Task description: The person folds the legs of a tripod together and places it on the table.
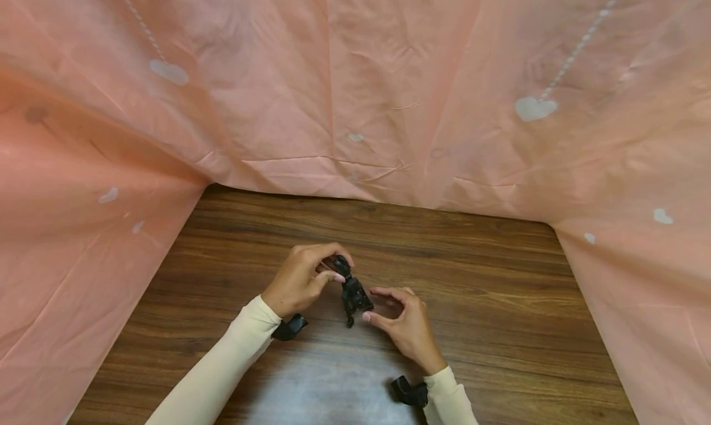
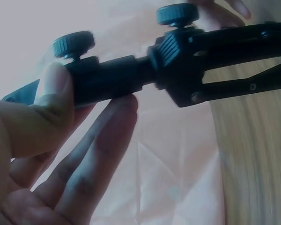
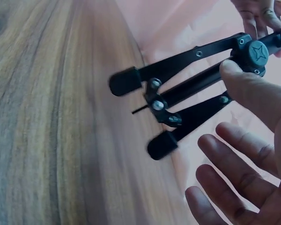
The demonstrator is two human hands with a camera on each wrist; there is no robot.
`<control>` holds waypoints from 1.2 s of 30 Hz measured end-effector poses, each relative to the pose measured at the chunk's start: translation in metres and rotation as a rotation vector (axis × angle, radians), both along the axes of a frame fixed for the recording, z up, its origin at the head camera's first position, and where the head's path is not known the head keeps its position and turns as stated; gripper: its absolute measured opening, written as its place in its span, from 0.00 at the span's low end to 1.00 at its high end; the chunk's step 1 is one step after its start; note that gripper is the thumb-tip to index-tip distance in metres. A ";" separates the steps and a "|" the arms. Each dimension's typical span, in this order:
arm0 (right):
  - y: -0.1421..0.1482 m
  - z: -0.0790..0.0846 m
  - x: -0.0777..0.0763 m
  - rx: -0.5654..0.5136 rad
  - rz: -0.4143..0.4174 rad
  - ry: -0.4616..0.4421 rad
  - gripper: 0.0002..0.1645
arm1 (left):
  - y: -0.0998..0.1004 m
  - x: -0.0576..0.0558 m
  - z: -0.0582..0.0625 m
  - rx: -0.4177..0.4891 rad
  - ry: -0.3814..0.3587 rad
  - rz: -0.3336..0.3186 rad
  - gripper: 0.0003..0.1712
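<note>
A small black tripod (image 1: pixel 357 294) is held up over the table between the two hands. My left hand (image 1: pixel 302 278) pinches its upper tube, thumb on one side and fingers on the other. Two ribbed knobs, one of them the nearer knob (image 2: pixel 74 44), stick up from it in the left wrist view. The right hand (image 1: pixel 410 326) is beside the leg end, thumb and fingers spread apart. In the right wrist view its thumb (image 3: pixel 239 75) overlaps the hub by a star-marked knob (image 3: pixel 258 52). The legs end in rubber feet (image 3: pixel 124 82) and stand partly apart around a centre rod (image 3: pixel 192 86).
A brown wood-grain table (image 1: pixel 489 277) lies under the hands. Pink cloth (image 1: pixel 383 92) with white hearts surrounds it at the back and both sides. Black wrist mounts (image 1: pixel 410 391) sit at both cream sleeves (image 1: pixel 222 357).
</note>
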State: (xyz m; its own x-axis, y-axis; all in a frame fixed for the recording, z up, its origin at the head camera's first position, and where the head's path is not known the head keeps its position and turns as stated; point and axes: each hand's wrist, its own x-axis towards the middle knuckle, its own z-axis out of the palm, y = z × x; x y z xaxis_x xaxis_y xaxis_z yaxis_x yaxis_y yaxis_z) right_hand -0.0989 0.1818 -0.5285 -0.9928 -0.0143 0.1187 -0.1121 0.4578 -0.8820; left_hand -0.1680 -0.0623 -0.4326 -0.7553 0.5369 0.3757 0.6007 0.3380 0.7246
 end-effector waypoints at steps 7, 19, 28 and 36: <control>0.001 0.010 0.001 0.027 0.009 0.060 0.38 | -0.005 0.000 0.004 0.218 -0.092 0.013 0.18; 0.001 0.021 -0.002 0.040 0.023 0.088 0.41 | -0.009 0.003 0.009 0.471 -0.185 -0.013 0.15; 0.002 0.025 -0.005 0.041 0.018 0.151 0.36 | -0.013 0.005 0.011 0.563 -0.206 -0.025 0.13; 0.003 0.031 -0.004 0.018 0.038 0.133 0.36 | -0.021 0.005 0.012 0.614 -0.203 -0.055 0.14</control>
State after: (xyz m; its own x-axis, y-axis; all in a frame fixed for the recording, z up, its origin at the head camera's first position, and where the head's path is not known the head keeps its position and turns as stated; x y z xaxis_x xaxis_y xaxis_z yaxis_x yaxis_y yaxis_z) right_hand -0.1033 0.1850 -0.4976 -0.9672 -0.0547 0.2482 -0.2445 0.4670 -0.8498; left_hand -0.1631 -0.0832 -0.4204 -0.8210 0.3097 0.4796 0.4362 -0.2018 0.8769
